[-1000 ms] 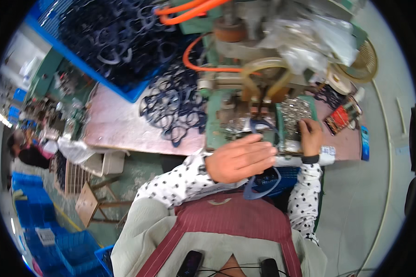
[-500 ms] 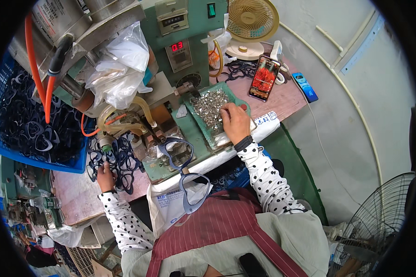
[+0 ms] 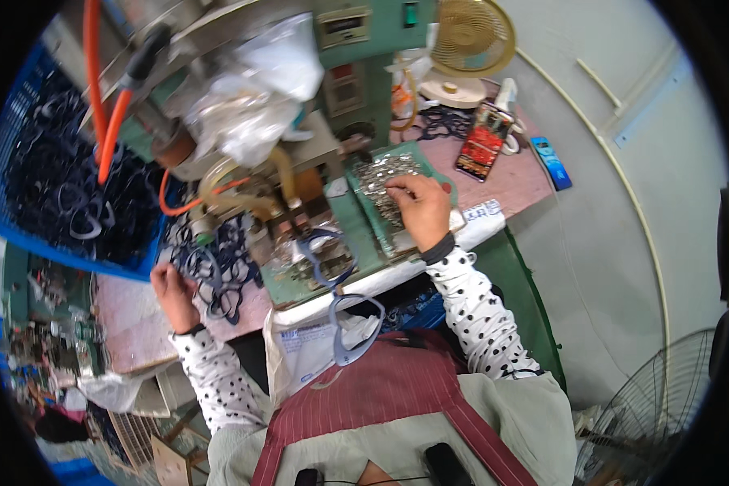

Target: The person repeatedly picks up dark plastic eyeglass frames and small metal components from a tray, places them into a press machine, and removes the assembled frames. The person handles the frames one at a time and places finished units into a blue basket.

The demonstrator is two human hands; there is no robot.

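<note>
My right hand [image 3: 423,209] is over the green tray [image 3: 448,188] of small shiny metal parts [image 3: 387,174], thumb and fingertips pinched together. Whatever sits between them is too small to tell. My left hand [image 3: 176,298], slightly blurred, is just left of a heap of dark blue eyeglass frames [image 3: 233,275], with its thumb apart from loosely bent fingers and nothing visible in it. Between my hands, a blue-grey eyeglass frame [image 3: 340,298] hangs from the front of a green bench machine [image 3: 356,97], one rim up at the fixture and the other over my lap.
A blue basket [image 3: 121,271] piled with dark frames stands at the left, near orange hoses [image 3: 112,134]. Plastic bags [image 3: 259,97] hang on the machine. Beyond the tray are a phone [image 3: 484,139], a blue handset-like device [image 3: 551,162] and a small fan [image 3: 474,36]. A wire-caged fan [image 3: 656,405] stands lower right.
My left hand has drawn off the heap of frames toward the left. My right hand stays at the metal parts, its fingers now pinched higher. The whole view has shifted slightly.
</note>
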